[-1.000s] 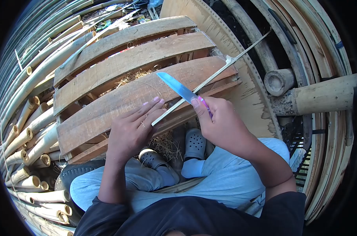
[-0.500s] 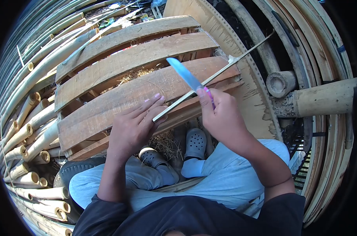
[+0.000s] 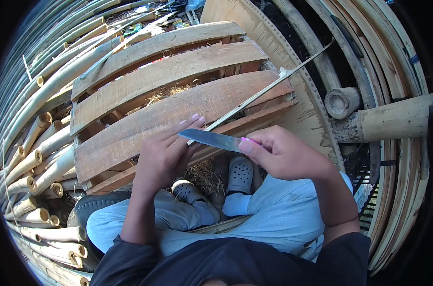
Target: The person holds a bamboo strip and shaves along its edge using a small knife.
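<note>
Knife (image 3: 211, 139): held in the right hand (image 3: 278, 155), whose grip is clenched around a pink handle; the blade is laid nearly level, its tip directed toward the left hand (image 3: 166, 155).
Blade position: the flat is brought across the near end of the bamboo strip (image 3: 259, 93), just beside the left fingertips.
Bamboo strip: a thin pale sliver is pinned at its near end under the left grip, fingers pressed down on it; from there it is extended up and away to the right, past the far edge of the surface.
Surface: a wooden pallet (image 3: 145, 124) of broad weathered planks, on which the left fingers and strip are rested; dry fibres are seen in the gaps between planks.
Beyond the right grip: a cut bamboo stub (image 3: 343, 101) and a thick bamboo section (image 3: 393, 119) are seen, well apart from the hand.
Beyond the left grip: stacked bamboo poles (image 3: 40, 157) are laid beside the pallet.
Below both grips: grey clogs (image 3: 238, 174) and light trousers are visible.
</note>
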`<state>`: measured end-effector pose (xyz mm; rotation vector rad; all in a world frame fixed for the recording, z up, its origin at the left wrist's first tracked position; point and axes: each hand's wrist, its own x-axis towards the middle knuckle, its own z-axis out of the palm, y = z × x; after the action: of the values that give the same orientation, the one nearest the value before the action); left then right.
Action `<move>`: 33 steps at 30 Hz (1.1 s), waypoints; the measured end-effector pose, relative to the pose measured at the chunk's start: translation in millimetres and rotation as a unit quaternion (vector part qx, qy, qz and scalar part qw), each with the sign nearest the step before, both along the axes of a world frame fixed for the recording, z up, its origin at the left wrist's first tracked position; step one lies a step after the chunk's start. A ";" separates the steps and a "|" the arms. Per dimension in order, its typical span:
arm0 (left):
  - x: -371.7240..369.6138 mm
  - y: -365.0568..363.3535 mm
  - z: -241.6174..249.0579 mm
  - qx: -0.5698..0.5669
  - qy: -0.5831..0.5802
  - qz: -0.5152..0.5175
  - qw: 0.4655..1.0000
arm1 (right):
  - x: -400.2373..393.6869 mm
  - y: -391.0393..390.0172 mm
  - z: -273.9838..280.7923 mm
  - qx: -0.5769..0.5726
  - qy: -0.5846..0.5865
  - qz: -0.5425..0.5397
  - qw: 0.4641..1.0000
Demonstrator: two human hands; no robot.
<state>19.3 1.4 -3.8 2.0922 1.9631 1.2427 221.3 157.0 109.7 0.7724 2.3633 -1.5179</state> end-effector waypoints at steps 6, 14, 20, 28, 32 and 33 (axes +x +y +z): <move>-8.2 -14.8 9.5 -0.021 -0.098 0.019 0.995 | 37.1 50.5 39.6 0.005 -0.191 0.059 0.980; -4.7 -12.6 22.1 0.088 -0.099 0.011 0.991 | 1.8 1.5 -27.8 0.208 0.041 0.026 0.977; -4.3 -18.1 25.6 0.064 -0.113 0.011 0.991 | -20.0 -35.4 -51.6 0.444 -0.012 0.056 0.894; -17.1 -21.1 34.5 0.031 -0.104 0.017 0.994 | 48.0 102.7 -37.2 0.579 -0.154 -0.125 0.791; -25.5 -22.4 30.6 -0.043 -0.166 0.025 0.985 | 46.3 73.2 16.6 0.493 -0.121 -0.118 0.853; -27.0 -20.0 29.1 -0.003 -0.158 0.010 0.987 | 47.7 67.3 18.2 0.512 -0.094 -0.119 0.846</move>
<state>-7.7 -18.6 25.3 1.7453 1.8468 1.4636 269.0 224.4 128.0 1.3593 2.8855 -0.0447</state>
